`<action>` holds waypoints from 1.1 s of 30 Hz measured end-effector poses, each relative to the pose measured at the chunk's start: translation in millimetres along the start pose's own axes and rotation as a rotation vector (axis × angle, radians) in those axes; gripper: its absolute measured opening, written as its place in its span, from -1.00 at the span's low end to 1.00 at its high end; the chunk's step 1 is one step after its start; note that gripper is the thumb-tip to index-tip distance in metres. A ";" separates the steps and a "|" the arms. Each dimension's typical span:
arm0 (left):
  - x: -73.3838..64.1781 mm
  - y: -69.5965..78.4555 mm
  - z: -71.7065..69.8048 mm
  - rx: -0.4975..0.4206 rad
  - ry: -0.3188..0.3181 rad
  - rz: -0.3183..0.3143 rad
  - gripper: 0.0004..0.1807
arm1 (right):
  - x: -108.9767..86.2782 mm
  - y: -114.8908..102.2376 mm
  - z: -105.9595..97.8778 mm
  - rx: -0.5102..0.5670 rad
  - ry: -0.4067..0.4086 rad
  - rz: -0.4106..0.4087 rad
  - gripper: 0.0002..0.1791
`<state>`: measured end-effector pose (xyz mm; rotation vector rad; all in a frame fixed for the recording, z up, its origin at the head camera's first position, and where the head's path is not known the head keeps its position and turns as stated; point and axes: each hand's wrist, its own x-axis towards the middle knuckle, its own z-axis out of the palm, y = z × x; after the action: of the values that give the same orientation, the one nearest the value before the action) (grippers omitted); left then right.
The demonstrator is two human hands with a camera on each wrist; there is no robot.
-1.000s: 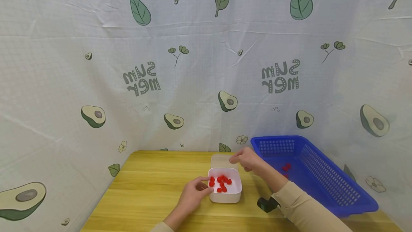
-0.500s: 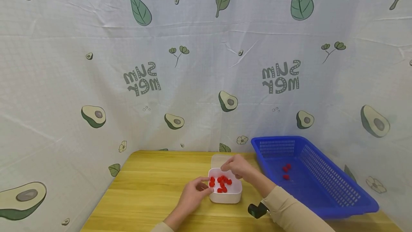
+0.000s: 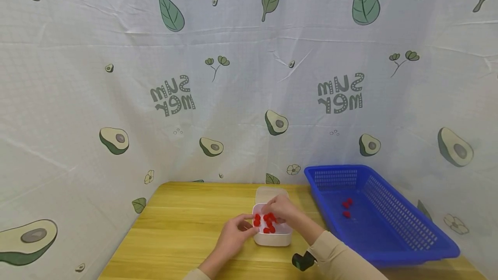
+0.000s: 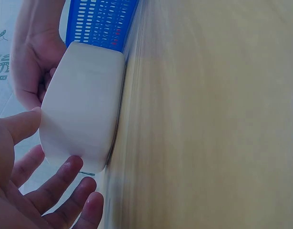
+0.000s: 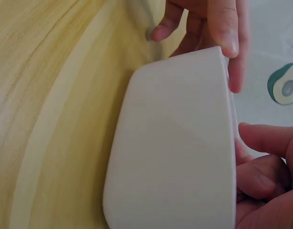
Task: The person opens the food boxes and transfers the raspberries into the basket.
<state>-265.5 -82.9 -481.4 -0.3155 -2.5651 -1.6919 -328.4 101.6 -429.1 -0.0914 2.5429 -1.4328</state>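
A small white open box (image 3: 272, 240) sits on the table with several small red pieces (image 3: 270, 221) in it. Its pale flap lid (image 3: 268, 193) is folded back on the far side. My left hand (image 3: 233, 233) holds the box at its left side, thumb and index finger at the rim, as the left wrist view (image 4: 46, 186) also shows. My right hand (image 3: 283, 209) reaches in over the right part, fingers pointing down among the red pieces. In the right wrist view the box wall (image 5: 170, 143) hides those fingertips, and I cannot tell whether they pinch anything.
A large blue plastic basket (image 3: 393, 252) stands right of the box, with a few red pieces (image 3: 346, 214) on its floor. A small black device (image 3: 302, 261) is beside the right sleeve. A printed cloth (image 3: 233, 98) hangs behind the wooden table (image 3: 186, 215).
My right hand has moved left and down, from over the lid to inside the box. The red pieces in the basket are no longer partly covered by the arm. My left hand stays put.
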 end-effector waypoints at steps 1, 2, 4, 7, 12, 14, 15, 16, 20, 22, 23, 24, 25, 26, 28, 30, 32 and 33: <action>0.0 -0.3 0.2 0.002 0.000 0.001 -0.53 | 0.6 1.0 1.5 0.001 0.001 0.002 -0.82; 0.1 -0.5 0.2 0.001 0.000 0.003 -0.53 | 1.1 2.2 2.6 0.004 0.003 0.002 -0.83; 0.1 -0.8 0.1 0.001 -0.002 0.004 -0.53 | 2.5 4.9 5.0 0.005 0.003 0.005 -0.84; 0.4 -1.5 0.2 0.001 -0.004 0.003 -0.53 | 4.7 8.3 7.6 0.012 0.004 0.014 -0.84; 0.8 -2.3 0.5 0.001 -0.002 0.004 -0.53 | 6.3 10.4 11.7 0.017 0.024 0.011 -0.86; 0.7 -2.2 0.5 0.000 -0.001 0.004 -0.53 | 6.3 10.9 13.8 0.023 0.029 -0.003 -0.87; 0.6 -2.0 0.4 0.000 -0.001 0.003 -0.53 | 6.5 11.5 14.9 0.026 0.030 -0.012 -0.87; 0.5 -1.8 0.4 0.000 0.000 0.003 -0.53 | 6.5 11.9 16.1 0.027 0.032 -0.016 -0.88; 0.4 -1.0 0.1 -0.001 0.001 0.000 -0.54 | 6.5 13.4 20.1 0.021 0.042 -0.014 -0.89; 0.3 -0.4 -0.1 0.000 0.003 -0.004 -0.54 | 6.4 13.8 21.2 0.015 0.049 0.005 -0.88; 0.3 -0.2 -0.2 0.001 0.004 -0.004 -0.54 | 6.3 13.8 21.6 0.013 0.052 0.009 -0.88; 0.3 0.1 -0.4 0.002 0.005 -0.006 -0.54 | 6.4 13.8 21.9 0.011 0.055 0.015 -0.88; 0.3 0.2 -0.6 0.004 0.006 -0.007 -0.54 | 6.3 13.6 22.2 0.008 0.057 0.020 -0.88; 0.4 0.2 -0.8 0.006 0.008 -0.006 -0.54 | 6.0 13.1 22.4 0.004 0.059 0.022 -0.87; 0.5 0.2 -0.8 0.009 0.009 -0.007 -0.53 | 5.7 12.5 22.8 -0.009 0.064 0.025 -0.88; 0.5 0.0 -0.3 0.009 0.008 -0.009 -0.54 | 5.6 12.6 23.2 -0.026 0.072 0.022 -0.90; 0.5 -0.6 0.3 0.010 0.008 -0.008 -0.54 | 6.0 13.6 23.7 -0.046 0.078 0.015 -0.91; 0.5 -0.8 0.7 0.010 0.007 -0.009 -0.54 | 6.3 14.4 23.9 -0.056 0.081 0.011 -0.91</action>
<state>-266.1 -82.6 -482.2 -0.2974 -2.5726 -1.6795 -328.5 88.1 -454.4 -0.0285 2.6449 -1.3885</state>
